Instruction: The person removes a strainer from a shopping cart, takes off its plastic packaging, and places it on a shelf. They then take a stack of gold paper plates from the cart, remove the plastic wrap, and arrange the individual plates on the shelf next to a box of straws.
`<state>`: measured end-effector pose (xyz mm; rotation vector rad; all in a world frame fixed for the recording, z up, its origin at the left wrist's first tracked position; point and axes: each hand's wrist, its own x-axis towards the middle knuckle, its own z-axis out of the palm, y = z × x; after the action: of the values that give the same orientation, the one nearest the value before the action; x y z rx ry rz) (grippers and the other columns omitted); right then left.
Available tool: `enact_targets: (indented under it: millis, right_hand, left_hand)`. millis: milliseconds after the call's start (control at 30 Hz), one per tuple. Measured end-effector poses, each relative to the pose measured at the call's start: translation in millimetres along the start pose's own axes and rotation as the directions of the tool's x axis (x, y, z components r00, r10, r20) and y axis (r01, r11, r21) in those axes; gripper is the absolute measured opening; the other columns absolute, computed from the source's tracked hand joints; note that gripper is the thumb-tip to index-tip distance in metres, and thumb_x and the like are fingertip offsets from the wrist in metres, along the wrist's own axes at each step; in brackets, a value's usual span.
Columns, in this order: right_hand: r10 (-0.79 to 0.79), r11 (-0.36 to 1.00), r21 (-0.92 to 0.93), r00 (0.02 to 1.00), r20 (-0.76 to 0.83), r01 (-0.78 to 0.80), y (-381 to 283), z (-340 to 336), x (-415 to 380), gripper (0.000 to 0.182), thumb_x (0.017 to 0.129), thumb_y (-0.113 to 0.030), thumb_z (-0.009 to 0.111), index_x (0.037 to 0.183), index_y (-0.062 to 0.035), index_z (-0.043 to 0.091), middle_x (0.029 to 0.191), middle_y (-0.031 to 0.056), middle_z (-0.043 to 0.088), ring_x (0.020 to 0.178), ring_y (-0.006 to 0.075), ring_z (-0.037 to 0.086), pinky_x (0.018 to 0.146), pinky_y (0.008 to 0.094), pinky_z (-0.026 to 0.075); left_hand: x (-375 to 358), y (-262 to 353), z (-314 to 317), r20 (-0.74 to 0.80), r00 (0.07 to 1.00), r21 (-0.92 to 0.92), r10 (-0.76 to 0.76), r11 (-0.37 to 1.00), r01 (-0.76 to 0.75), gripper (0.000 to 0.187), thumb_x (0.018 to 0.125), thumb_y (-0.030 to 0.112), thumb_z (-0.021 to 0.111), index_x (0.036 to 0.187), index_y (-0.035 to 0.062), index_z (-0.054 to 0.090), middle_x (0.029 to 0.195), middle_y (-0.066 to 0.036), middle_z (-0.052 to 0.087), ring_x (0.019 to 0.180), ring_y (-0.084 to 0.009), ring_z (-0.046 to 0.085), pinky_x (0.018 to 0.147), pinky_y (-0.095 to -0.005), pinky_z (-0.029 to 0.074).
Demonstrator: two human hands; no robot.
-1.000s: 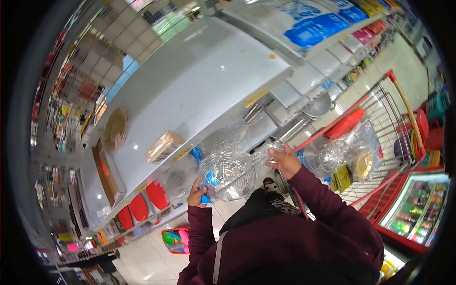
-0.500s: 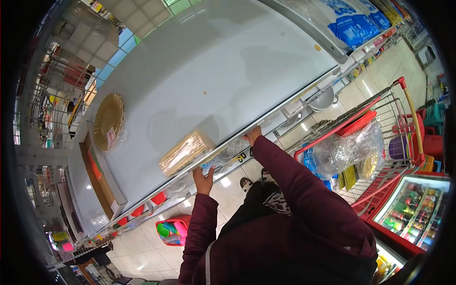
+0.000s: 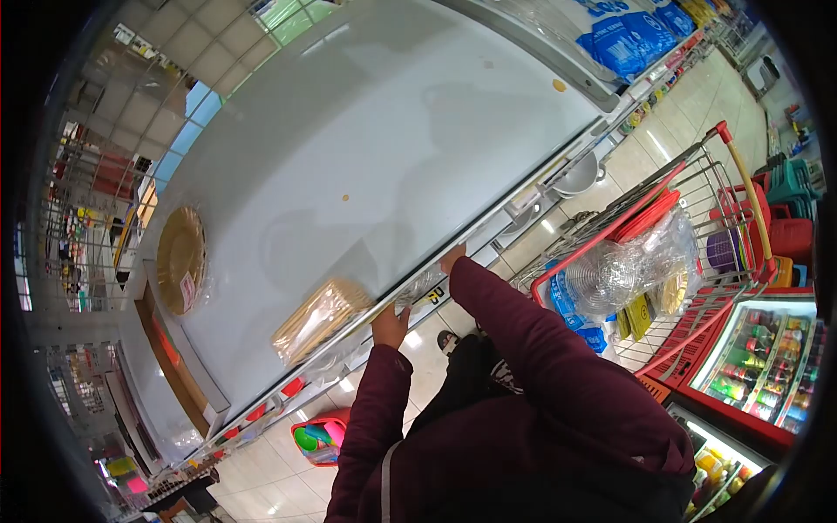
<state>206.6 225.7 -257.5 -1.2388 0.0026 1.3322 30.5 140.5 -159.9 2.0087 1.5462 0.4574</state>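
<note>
My left hand (image 3: 390, 325) is at the front edge of the white shelf (image 3: 384, 166), its thumb against a clear plastic pack (image 3: 422, 285) just below the rim. Its other fingertips are partly hidden. Farther right, my right hand (image 3: 452, 259) reaches to the same edge near the pack's other end, fingers mostly out of sight. What exactly the clear pack contains cannot be made out. On the shelf beside my left hand lies a wrapped bundle of thin wooden sticks (image 3: 321, 319). Toward the left end rests a gold round plate pack (image 3: 180, 260) in plastic.
A shopping cart (image 3: 649, 336) holding clear plastic ware, red items and blue packs stands at right. Behind it is a red drinks cooler (image 3: 757, 366). A red basket (image 3: 319, 438) of colourful items sits on the floor. An open cardboard box (image 3: 174, 362) lies on the shelf's left.
My left hand has moved up and right along the shelf edge, its thumb closing toward the clear pack. My right hand stays near the edge. The whole view has shifted slightly.
</note>
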Motion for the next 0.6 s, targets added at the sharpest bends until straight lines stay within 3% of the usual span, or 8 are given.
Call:
enact_targets:
  millis: [133,233,267,300,367,400,500,600]
  right_hand:
    - [-0.026,1.000,0.008,0.995,-0.099,0.027,-9.8,4.5,1.3,0.039,0.070,-0.002,0.062,0.103,-0.0010,0.042,0.087,0.0164,0.052,0.068,0.0266,0.057,0.050,0.0338,0.053]
    - [-0.461,0.666,-0.722,0.865,-0.201,0.188,-17.2,-2.7,0.3,0.061,0.060,-0.015,0.073,0.110,-0.0043,0.040,0.109,0.0197,0.042,0.095,0.0390,0.047,0.076,0.0380,0.043]
    - [-0.558,0.719,-0.583,0.815,-0.158,0.379,19.1,-22.2,44.6,0.064,0.060,-0.012,0.069,0.116,-0.0061,0.037,0.120,0.0167,0.036,0.109,0.0375,0.036,0.080,0.0412,0.040]
    - [-0.559,0.718,-0.585,0.813,-0.163,0.377,6.6,-21.9,35.8,0.064,0.060,-0.012,0.069,0.116,-0.0061,0.037,0.120,0.0167,0.036,0.109,0.0375,0.036,0.080,0.0412,0.040]
    - [-0.693,0.156,-0.855,0.672,0.261,0.494,-30.6,-19.4,5.1,0.053,0.063,-0.011,0.061,0.112,-0.0063,0.042,0.119,0.0141,0.039,0.113,0.0361,0.033,0.078,0.0435,0.039]
    - [-0.602,-0.151,-0.854,0.639,0.479,0.498,-41.3,-18.7,11.1,0.041,0.068,-0.010,0.052,0.109,-0.0070,0.047,0.118,0.0134,0.041,0.113,0.0350,0.034,0.078,0.0444,0.039]
    - [-0.361,-0.397,-0.783,0.702,0.614,0.480,-61.6,-33.8,-9.7,0.035,0.073,-0.010,0.045,0.108,-0.0071,0.050,0.118,0.0127,0.042,0.114,0.0347,0.034,0.079,0.0428,0.039]
    - [-0.250,-0.438,-0.777,0.769,0.588,0.452,-58.0,-42.3,-16.6,0.040,0.076,-0.011,0.041,0.116,-0.0077,0.044,0.123,0.0124,0.039,0.116,0.0349,0.032,0.084,0.0447,0.037]
  left_hand:
    - [9.3,-6.3,2.7,0.089,0.996,0.022,0.002,1.000,-0.004,0.065,0.062,0.008,0.069,0.121,0.0209,0.044,0.136,-0.018,0.010,0.125,-0.0396,0.010,0.101,-0.0443,0.015]
    - [12.0,-3.3,3.7,0.133,0.991,0.000,-0.017,1.000,0.017,0.065,0.061,0.009,0.070,0.120,0.0201,0.044,0.136,-0.018,0.011,0.124,-0.0402,0.010,0.102,-0.0450,0.013]
    - [12.9,-1.0,2.5,0.136,0.991,-0.009,0.011,1.000,-0.010,0.064,0.060,0.010,0.070,0.119,0.0191,0.045,0.135,-0.019,0.013,0.124,-0.0403,0.011,0.102,-0.0457,0.012]
    - [14.0,-4.9,4.1,0.140,0.990,-0.011,0.014,1.000,-0.013,0.064,0.060,0.010,0.070,0.119,0.0191,0.045,0.135,-0.019,0.013,0.124,-0.0403,0.011,0.102,-0.0457,0.012]
    - [12.8,-15.8,9.7,0.088,0.978,0.033,0.190,0.981,-0.193,0.063,0.060,0.010,0.070,0.118,0.0177,0.046,0.134,-0.019,0.016,0.124,-0.0392,0.013,0.102,-0.0459,0.011]
    - [11.4,-14.1,8.3,0.100,0.987,0.040,0.123,0.991,-0.127,0.061,0.060,0.010,0.070,0.117,0.0164,0.047,0.133,-0.019,0.018,0.124,-0.0367,0.016,0.102,-0.0461,0.011]
    - [14.6,-21.0,3.9,0.098,0.975,-0.003,0.200,0.980,-0.201,0.059,0.060,0.010,0.070,0.115,0.0149,0.049,0.133,-0.019,0.020,0.123,-0.0352,0.018,0.102,-0.0461,0.011]
    - [14.3,-22.8,2.5,0.116,0.975,-0.013,0.190,0.982,-0.190,0.057,0.058,0.009,0.070,0.112,0.0142,0.052,0.133,-0.019,0.021,0.124,-0.0347,0.018,0.103,-0.0449,0.011]
